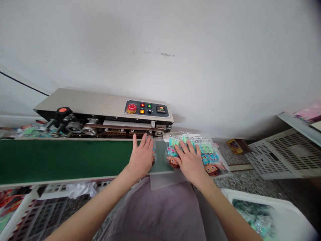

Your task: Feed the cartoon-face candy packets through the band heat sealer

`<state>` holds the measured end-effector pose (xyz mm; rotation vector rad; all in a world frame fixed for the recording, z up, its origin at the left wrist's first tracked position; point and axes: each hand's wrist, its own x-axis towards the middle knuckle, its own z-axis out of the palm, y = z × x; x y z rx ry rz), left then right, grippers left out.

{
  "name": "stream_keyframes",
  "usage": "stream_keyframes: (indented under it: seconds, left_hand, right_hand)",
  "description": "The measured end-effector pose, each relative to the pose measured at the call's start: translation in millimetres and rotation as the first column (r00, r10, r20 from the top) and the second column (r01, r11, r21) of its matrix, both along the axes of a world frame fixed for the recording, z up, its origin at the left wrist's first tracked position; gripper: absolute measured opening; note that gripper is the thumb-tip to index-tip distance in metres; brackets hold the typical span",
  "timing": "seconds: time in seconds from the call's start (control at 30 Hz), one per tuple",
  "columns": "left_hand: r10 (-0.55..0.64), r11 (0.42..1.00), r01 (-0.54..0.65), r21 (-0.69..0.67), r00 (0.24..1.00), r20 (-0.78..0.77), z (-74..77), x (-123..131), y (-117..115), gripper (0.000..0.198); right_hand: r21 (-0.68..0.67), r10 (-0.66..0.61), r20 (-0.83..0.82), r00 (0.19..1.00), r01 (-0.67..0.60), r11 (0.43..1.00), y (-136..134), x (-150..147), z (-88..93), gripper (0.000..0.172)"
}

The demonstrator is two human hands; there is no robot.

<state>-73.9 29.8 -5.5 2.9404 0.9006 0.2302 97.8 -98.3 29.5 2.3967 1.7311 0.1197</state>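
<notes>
My left hand [142, 154] lies flat with fingers stretched out near the right end of the green conveyor belt [62, 157]. It covers most of a printed plastic packet, whose edge shows beside the fingers. My right hand [192, 160] rests with spread fingers on printed plastic packets [212, 160] in blue and green with a brown cartoon figure. Several packets overlap there, their clear tops toward the wall. Behind the belt stands a band sealing machine [100, 103], its drive band and rollers close to my left fingertips.
The control panel [146, 108] carries a red stop button and lit switches. White plastic crates stand at right [278, 154] and lower left [47, 214]. A white tub [288, 214] at lower right holds greenish packets. A small yellow box [235, 146] lies near the wall.
</notes>
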Motion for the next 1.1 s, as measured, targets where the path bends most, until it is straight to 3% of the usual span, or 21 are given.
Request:
stream_keyframes:
  seconds: [0.2, 0.3, 0.47, 0.77, 0.9, 1.1]
  left_hand:
    - [-0.358, 0.931, 0.362, -0.045, 0.93, 0.085, -7.9, 38.8, -10.8, 0.052]
    - [-0.333, 0.943, 0.334, 0.007, 0.938, 0.099, -16.7, 42.1, -13.0, 0.053]
    - [-0.256, 0.967, 0.255, 0.02, 0.963, 0.086, -21.6, 24.2, -11.2, 0.051]
    - [-0.243, 0.968, 0.246, -0.039, 0.967, 0.071, -21.7, 25.3, -14.1, 0.053]
    - [-0.231, 0.973, 0.233, -0.013, 0.971, 0.06, -21.7, 18.6, -10.4, 0.052]
    - [-0.175, 0.985, 0.175, -0.004, 0.984, 0.016, -13.1, 19.1, -11.2, 0.054]
  right_hand:
    - [-0.001, 0.003, 0.029, 1.0, -0.003, 1.0, -1.4, 0.2, 0.7, 0.045]
    - [0.005, 0.002, 0.045, 0.999, -0.003, 1.0, -3.2, 1.7, 1.2, 0.044]
    - [0.006, -0.014, 0.032, 0.999, 0.013, 1.0, -2.6, 1.7, -0.1, 0.043]
    - [0.03, 0.084, -0.041, 0.996, -0.082, 0.996, 0.8, -7.8, -7.3, 0.045]
    - [0.04, 0.05, 0.006, 0.999, -0.051, 0.998, 0.7, -3.2, -8.4, 0.043]
    - [0.011, 0.059, -0.004, 0.998, -0.059, 0.998, 3.5, -2.6, -10.3, 0.053]
